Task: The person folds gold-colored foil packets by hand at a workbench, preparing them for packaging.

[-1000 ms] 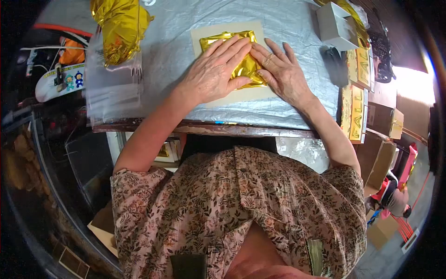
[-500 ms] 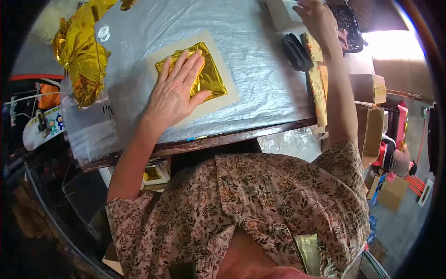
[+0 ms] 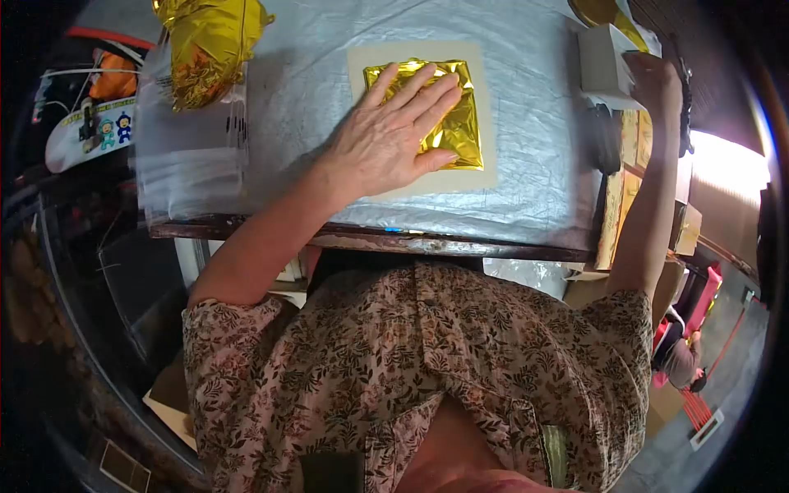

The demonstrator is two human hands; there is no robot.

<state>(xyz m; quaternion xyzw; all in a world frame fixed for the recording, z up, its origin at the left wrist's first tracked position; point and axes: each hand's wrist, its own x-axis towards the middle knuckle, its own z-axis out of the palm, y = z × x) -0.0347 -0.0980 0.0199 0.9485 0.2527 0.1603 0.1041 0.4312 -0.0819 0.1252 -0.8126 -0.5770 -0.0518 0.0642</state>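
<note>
My left hand (image 3: 390, 135) lies flat with fingers spread on a folded sheet of shiny gold foil (image 3: 467, 123). Under the foil is a larger square of beige paper or board (image 3: 486, 156), its border showing all round. At the table's right side, my right hand (image 3: 656, 82) is at the edge of an open white box (image 3: 604, 66); its fingers are mostly hidden there. A dark object (image 3: 606, 140) stands just in front of that box.
Crumpled gold foil (image 3: 215, 53) and clear plastic bags (image 3: 193, 168) lie at the table's left. A silvery sheet (image 3: 534, 148) covers the table. Patterned cardboard (image 3: 612, 209) lines the right edge. Another person (image 3: 684, 361) is low at the far right, beyond boxes.
The view has turned, so the table sits further right and straighter. My left hand stays flat on the gold foil. My right hand has come down to the white box's edge.
</note>
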